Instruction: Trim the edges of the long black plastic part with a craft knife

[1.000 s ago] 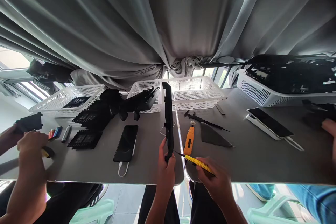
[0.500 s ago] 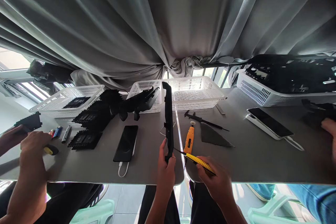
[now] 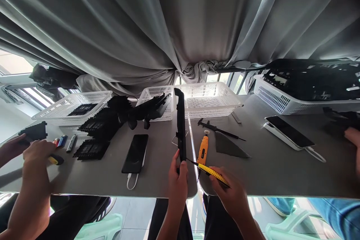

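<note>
Left white basket (image 3: 70, 105): black parts inside. Middle basket (image 3: 208, 99): contents not discernible. Left hand (image 3: 177, 180) grips long black part (image 3: 180, 127), upright over tabletop (image 3: 157, 172). Right hand (image 3: 229, 195) pinches yellow-handled screwdriver (image 3: 209, 171), tip touching part. Far-right basket (image 3: 281, 99): heaped black parts.

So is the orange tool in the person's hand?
No, the orange tool lies on the table; the right hand holds a yellow tool instead.
</note>
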{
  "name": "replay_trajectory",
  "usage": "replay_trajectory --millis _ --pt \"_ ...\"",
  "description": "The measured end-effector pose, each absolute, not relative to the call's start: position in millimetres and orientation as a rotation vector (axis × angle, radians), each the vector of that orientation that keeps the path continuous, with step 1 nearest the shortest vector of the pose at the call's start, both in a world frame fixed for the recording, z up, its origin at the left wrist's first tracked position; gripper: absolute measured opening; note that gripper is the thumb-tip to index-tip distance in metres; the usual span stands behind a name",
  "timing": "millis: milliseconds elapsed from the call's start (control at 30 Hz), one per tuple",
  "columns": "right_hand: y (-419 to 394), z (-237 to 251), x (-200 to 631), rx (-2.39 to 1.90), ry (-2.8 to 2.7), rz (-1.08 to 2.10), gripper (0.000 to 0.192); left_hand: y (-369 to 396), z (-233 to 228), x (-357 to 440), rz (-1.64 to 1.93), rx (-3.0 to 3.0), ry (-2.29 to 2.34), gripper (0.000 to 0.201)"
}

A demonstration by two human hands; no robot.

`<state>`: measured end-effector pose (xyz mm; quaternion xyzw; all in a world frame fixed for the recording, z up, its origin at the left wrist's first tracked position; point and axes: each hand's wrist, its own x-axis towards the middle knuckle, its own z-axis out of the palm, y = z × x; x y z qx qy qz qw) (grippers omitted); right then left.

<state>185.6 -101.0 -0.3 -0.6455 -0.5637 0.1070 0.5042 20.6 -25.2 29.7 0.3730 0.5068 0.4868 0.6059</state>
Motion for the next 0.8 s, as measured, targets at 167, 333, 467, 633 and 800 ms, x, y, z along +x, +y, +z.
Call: replay_trajectory --millis 167,333,467,633,800 --pt "-98 -3 186 -1.587 -1.315 0.275 0.034 -25 25 25 1.203 0.844 1.137 0.080" --pt "-98 0 186 -1.590 -1.292 0.277 0.032 -24 25 24 1.192 0.829 1.148 0.083" --pt "-100 4 188 -1.554 -1.365 0.302 0.030 -24 28 22 1.131 0.831 1.099 0.082" --pt "-99 4 187 -1.568 -1.369 0.314 0.032 -24 32 20 1.131 0.822 1.147 0.074" --pt "-97 2 183 -1.600 -1.277 0.248 0.035 -24 36 17 1.067 0.886 1.156 0.068"
